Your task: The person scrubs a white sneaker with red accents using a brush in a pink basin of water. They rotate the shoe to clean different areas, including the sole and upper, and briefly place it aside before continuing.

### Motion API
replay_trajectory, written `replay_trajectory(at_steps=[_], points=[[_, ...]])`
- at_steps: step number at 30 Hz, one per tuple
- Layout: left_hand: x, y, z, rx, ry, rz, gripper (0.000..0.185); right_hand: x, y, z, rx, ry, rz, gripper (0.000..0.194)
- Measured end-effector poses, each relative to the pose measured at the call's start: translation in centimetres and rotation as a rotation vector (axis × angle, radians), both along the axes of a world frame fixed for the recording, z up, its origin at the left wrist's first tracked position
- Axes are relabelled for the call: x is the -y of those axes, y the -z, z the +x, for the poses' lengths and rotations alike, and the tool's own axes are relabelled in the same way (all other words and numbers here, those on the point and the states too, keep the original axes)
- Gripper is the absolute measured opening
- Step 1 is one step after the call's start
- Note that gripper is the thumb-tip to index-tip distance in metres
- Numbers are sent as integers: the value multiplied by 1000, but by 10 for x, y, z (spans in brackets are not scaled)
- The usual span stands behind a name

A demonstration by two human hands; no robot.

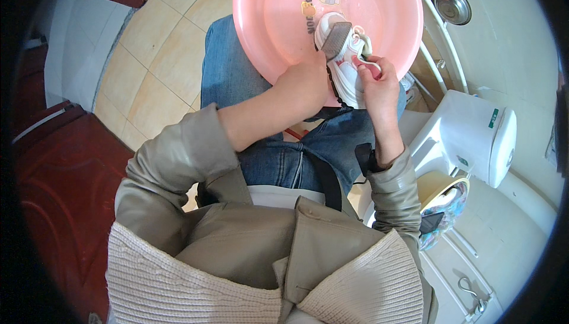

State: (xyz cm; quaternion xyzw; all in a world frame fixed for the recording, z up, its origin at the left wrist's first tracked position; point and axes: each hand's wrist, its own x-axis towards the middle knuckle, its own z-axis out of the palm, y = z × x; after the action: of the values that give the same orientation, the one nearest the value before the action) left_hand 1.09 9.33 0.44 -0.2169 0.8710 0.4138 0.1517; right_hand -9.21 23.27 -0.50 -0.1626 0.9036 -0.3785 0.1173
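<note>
A white shoe [349, 79] with loose pale laces and a dark edge lies tilted over the near side of a pink plastic basin [249, 26]. My right hand [382, 79] pinches the shoe's opening, where red lining shows beside a pale lace. From the left, my left hand [306, 79] is bent against the shoe's other side; its fingers are mostly hidden. Just beyond that hand, a grey textured piece [336, 40] lies across the shoe; whether it is a strap or a separate tool cannot be told. Printed figures and letters mark the basin's inside.
The basin rests over my knees in blue jeans [235, 61]. At right stand a white toilet cistern [471, 133], a yellow bin [438, 186] with a patterned liner, white rails [433, 64] and a steel bowl [451, 4]. A dark red door [71, 159] is at left, beside the tiled floor [146, 66].
</note>
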Motion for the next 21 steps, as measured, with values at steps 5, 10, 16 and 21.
replay_trajectory(at_steps=[5, 10, 16, 21], points=[[13, 19, -15, -2, -84, -24, 29, -10, 0, -16, 191, 63, -91, 21], [35, 46, -49, -5, -97, -144, 24, -14, 6, -19, 227, 46, -140, 17], [20, 17, -2, 11, 49, -63, 28, -16, 9, -22, 210, 32, -183, 16], [28, 31, -28, 52, 29, -180, 30, -15, 7, -22, 233, 13, -133, 15]])
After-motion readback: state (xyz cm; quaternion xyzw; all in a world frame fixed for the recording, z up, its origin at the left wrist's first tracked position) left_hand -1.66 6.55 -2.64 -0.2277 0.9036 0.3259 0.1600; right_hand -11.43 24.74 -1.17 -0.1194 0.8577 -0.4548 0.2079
